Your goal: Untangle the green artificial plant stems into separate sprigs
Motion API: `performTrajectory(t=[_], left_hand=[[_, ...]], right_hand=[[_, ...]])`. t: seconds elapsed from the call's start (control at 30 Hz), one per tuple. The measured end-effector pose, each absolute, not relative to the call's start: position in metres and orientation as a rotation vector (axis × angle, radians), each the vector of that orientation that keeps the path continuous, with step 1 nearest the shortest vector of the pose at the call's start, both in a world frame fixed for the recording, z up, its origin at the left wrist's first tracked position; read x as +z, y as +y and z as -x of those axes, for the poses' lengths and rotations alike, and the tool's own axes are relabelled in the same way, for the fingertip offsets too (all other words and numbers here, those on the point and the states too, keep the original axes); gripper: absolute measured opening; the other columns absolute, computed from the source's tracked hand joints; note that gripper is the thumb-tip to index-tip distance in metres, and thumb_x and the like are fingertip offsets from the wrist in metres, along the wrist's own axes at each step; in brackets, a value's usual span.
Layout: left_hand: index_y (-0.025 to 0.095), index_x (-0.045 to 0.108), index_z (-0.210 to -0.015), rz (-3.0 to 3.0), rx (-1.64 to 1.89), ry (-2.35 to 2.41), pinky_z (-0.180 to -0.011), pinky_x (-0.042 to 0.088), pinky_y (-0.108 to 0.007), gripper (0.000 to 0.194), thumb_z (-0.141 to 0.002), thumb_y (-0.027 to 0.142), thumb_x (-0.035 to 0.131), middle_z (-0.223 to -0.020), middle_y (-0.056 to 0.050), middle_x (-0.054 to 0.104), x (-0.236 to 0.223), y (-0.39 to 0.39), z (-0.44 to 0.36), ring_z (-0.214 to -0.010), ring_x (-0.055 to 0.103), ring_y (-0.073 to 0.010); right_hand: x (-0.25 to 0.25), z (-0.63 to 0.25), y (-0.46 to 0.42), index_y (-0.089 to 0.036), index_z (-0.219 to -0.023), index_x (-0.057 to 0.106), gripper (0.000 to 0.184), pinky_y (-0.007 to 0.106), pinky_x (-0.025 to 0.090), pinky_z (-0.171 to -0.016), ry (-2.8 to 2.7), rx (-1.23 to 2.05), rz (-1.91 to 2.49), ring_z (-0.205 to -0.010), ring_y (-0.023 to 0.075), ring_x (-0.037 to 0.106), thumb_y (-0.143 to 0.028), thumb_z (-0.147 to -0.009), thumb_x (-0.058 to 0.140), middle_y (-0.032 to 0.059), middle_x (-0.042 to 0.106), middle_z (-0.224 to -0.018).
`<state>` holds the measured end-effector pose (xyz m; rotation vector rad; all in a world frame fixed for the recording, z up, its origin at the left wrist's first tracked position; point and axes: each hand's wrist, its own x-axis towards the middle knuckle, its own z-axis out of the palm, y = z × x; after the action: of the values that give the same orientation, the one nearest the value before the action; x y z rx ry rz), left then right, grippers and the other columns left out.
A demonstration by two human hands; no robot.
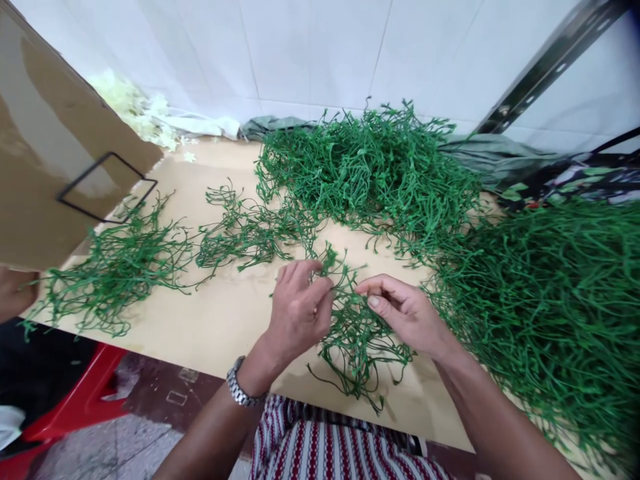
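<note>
Thin green artificial flower stems with small forked tips lie in a small loose heap [363, 343] in front of me on the table. My left hand [303, 303], with a metal watch on its wrist, is closed at the upper left of this heap, its fingers curled round green stems. From the right, my right hand [407, 313] reaches in with thumb and index finger brought together at a thin stem. The fingertips partly hide what each hand grips. The two hands are a short way apart, with stems between them.
A large green pile [370, 167] lies at the back and another pile [560, 307] at the right. Smaller bunches [120, 267] spread leftward. A cardboard sheet [65, 153] with a black wire frame [107, 187] stands left. Another person's hand [17, 293] shows beside it, above a red stool [80, 407].
</note>
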<state>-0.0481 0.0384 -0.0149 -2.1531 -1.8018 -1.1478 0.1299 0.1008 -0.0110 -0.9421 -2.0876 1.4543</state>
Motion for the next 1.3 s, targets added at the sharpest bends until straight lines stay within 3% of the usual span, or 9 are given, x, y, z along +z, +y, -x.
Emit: performTrajectory(t=[0.1,0.17,0.27,0.4,0.63,0.83,0.97,1.1,1.3], left_hand=[[0.015,0.056,-0.067,2.308,-1.161,-1.689,-0.088,0.038,-0.045,0.011,-0.073,0.008,0.052,-0.113,-0.013,0.054,-0.001,0.042,0.053,-0.107,0.047,-0.0258],[0.016,0.053,-0.066,2.538,-1.220,-1.623,-0.092,0.037,-0.044,0.014,-0.075,0.007,0.048,-0.110,-0.011,0.057,0.008,0.046,0.054,-0.109,0.047,-0.0237],[0.017,0.050,-0.064,2.841,-1.426,-1.659,-0.087,0.041,-0.039,0.015,-0.076,0.009,0.044,-0.085,-0.007,0.062,0.014,0.052,0.055,-0.092,0.054,-0.0187],[0.016,0.051,-0.065,2.845,-1.767,-2.140,-0.058,0.039,-0.026,0.014,-0.077,0.017,0.045,-0.063,0.000,0.054,0.011,0.059,0.053,-0.058,0.047,-0.0109],[0.015,0.046,-0.059,2.573,-2.179,-2.647,-0.046,0.029,-0.021,0.016,-0.074,0.020,0.048,-0.051,0.001,0.056,0.004,0.063,0.046,-0.045,0.039,-0.0070],[0.015,0.045,-0.059,2.807,-1.696,-2.825,-0.042,0.026,-0.019,0.016,-0.074,0.022,0.046,-0.049,0.003,0.049,0.007,0.063,0.044,-0.043,0.036,-0.0060],[0.016,0.041,-0.059,2.844,-1.488,-2.628,-0.042,0.025,-0.018,0.016,-0.073,0.019,0.048,-0.051,0.006,0.037,0.009,0.063,0.042,-0.047,0.032,-0.0057],[0.016,0.051,-0.073,3.009,-1.500,-2.297,-0.051,0.033,-0.020,0.007,-0.075,0.016,0.045,-0.061,0.004,0.044,0.005,0.063,0.040,-0.055,0.040,-0.0075],[0.016,0.054,-0.060,2.744,-0.704,-2.025,-0.068,0.037,-0.031,0.015,-0.070,0.009,0.044,-0.057,0.000,0.051,-0.008,0.061,0.050,-0.062,0.047,-0.0136]], right_hand=[[-0.007,-0.133,0.105,-0.017,-0.094,0.056,0.016,0.021,0.035,-0.054,-2.301,1.182,0.846,-0.060,0.0097,0.044,-0.020,-0.085,0.043,0.0003,0.050,-0.071],[-0.005,-0.136,0.107,-0.016,-0.092,0.057,0.017,0.023,0.036,-0.059,-2.413,0.975,0.735,-0.065,0.0109,0.046,-0.013,-0.084,0.042,0.0023,0.051,-0.075],[-0.004,-0.139,0.108,-0.016,-0.089,0.057,0.022,0.024,0.035,-0.058,-2.536,0.766,0.623,-0.064,0.0117,0.045,-0.006,-0.082,0.039,0.0027,0.047,-0.073],[-0.003,-0.139,0.109,-0.016,-0.089,0.056,0.022,0.025,0.036,-0.058,-2.495,0.633,0.591,-0.066,0.0131,0.046,-0.007,-0.083,0.037,0.0041,0.047,-0.074],[-0.006,-0.134,0.107,-0.015,-0.094,0.052,0.011,0.023,0.036,-0.056,-2.405,0.650,0.601,-0.061,0.0111,0.045,-0.020,-0.085,0.047,0.0024,0.049,-0.072],[-0.006,-0.131,0.102,-0.017,-0.095,0.052,0.015,0.021,0.037,-0.057,-2.293,0.824,0.779,-0.057,0.0089,0.046,-0.015,-0.081,0.047,-0.0015,0.050,-0.066],[-0.003,-0.132,0.102,-0.017,-0.088,0.053,0.009,0.019,0.035,-0.052,-2.271,1.089,0.779,-0.054,0.0077,0.042,-0.024,-0.082,0.051,-0.0036,0.044,-0.060],[-0.004,-0.134,0.102,-0.016,-0.077,0.052,0.014,0.019,0.031,-0.049,-2.248,1.126,0.801,-0.052,0.0069,0.038,-0.027,-0.085,0.048,-0.0038,0.042,-0.058],[-0.005,-0.137,0.101,-0.016,-0.072,0.051,0.020,0.019,0.027,-0.045,-2.128,1.316,0.805,-0.048,0.0060,0.035,-0.030,-0.085,0.046,-0.0034,0.043,-0.055]])
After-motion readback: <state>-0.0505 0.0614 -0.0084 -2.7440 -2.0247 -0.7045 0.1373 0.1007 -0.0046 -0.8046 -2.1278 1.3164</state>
